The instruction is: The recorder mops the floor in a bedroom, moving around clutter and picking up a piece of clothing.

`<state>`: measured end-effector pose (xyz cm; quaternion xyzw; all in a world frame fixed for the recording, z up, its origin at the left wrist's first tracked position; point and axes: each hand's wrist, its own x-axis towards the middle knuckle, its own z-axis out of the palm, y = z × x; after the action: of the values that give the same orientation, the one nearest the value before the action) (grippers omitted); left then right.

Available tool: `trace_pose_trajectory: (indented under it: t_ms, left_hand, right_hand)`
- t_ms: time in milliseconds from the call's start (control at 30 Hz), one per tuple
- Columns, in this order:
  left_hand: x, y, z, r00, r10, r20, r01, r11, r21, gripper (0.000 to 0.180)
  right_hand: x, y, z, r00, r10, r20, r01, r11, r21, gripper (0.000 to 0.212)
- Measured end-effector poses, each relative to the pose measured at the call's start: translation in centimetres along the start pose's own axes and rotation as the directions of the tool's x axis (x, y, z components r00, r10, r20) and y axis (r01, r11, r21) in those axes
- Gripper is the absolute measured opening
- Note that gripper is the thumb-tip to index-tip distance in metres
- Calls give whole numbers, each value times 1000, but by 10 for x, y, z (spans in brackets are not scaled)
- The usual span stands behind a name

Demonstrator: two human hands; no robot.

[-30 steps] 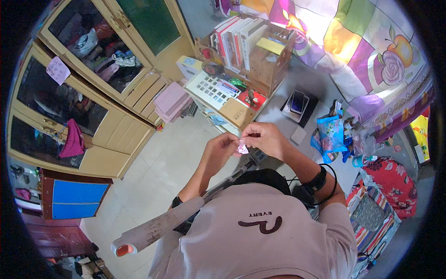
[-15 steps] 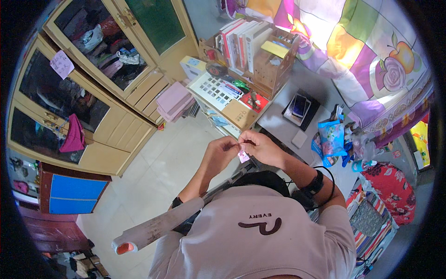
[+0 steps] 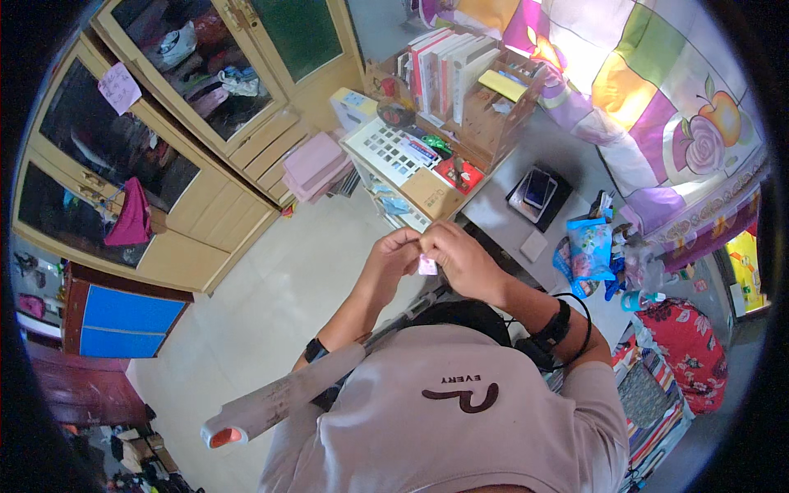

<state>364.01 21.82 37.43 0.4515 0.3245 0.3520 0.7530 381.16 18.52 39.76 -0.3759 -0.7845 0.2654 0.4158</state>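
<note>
My left hand (image 3: 394, 256) and my right hand (image 3: 462, 261) meet in front of my chest, fingertips pinched together. Between them hangs a small pink piece (image 3: 427, 264) with a pale patterned face, like a tag or little packet; its kind is too small to make out. Fingers of both hands are closed at its upper end, and the right hand covers part of it. A long pale grey pole (image 3: 283, 398) with an orange-lined open end slants below my left forearm, against my body.
Ahead stands a white drawer unit (image 3: 374, 148) carrying a cardboard box (image 3: 431, 195) and a wooden book rack (image 3: 481, 131). On the desk to the right lie a phone (image 3: 537, 187) and a blue wipes pack (image 3: 590, 251). Cabinets (image 3: 218, 189) line the left side.
My hands have drawn closer together, and the right one has turned its back further upward. The pink piece has shifted slightly up and left. The whole view has tilted a little.
</note>
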Motion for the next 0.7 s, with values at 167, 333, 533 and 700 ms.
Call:
trace_pose_trajectory:
  t_ms: [167,333,533,700]
  left_hand:
    - [-7,7,10,994,88,-59,-90,996,-26,8]
    - [-14,8,5,997,38,-66,-40,999,-18,8]
    - [-11,7,8,991,-105,-86,94,989,-116,7]
    - [-3,-13,-11,991,-112,-75,99,983,-155,2]
  right_hand:
    - [3,-5,1,999,25,-37,-27,999,-43,6]
    - [3,-2,3,991,-110,79,127,954,-272,11]
    - [4,9,11,982,180,-50,-184,979,-93,13]
    - [6,9,17,996,79,34,-71,976,-204,14]
